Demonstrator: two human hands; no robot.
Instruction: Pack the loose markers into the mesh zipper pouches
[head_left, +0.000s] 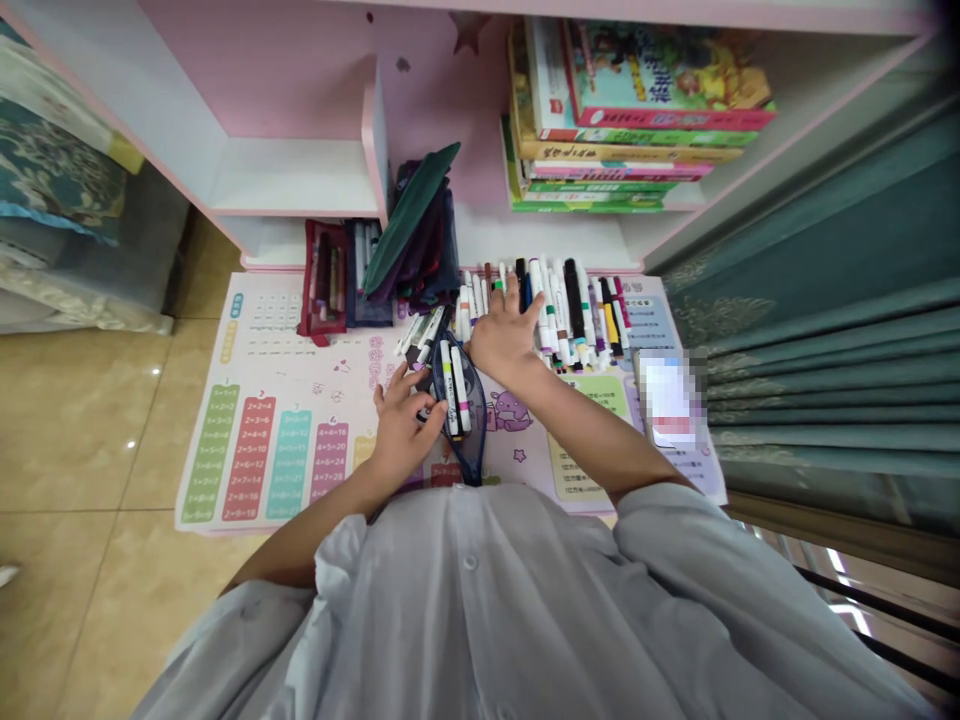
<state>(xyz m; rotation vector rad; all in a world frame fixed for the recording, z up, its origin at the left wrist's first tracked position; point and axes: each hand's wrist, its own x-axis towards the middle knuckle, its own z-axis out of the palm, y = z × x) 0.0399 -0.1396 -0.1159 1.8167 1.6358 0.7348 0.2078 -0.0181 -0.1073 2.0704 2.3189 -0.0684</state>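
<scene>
A navy zip pencil pouch [471, 455] lies unzipped near the desk's front, with a few white markers [455, 390] inside it. My left hand [405, 425] is at the pouch's left side, thumb and forefinger closed on its edge and the other fingers raised. My right hand [506, 335] reaches over a row of markers [551, 310] with white, black and coloured barrels. Its fingers are spread, and the fingertips touch or hover just above the markers. Left of the pouch's far end lies a small bunch of markers [426, 330].
Filled pouches, one red [324, 280] and one green [412, 220], are at the back left. Books [622, 150] are stacked on the shelf [300, 175]. A phone [666, 398] lies at the desk mat's right edge, near a curtain [810, 300].
</scene>
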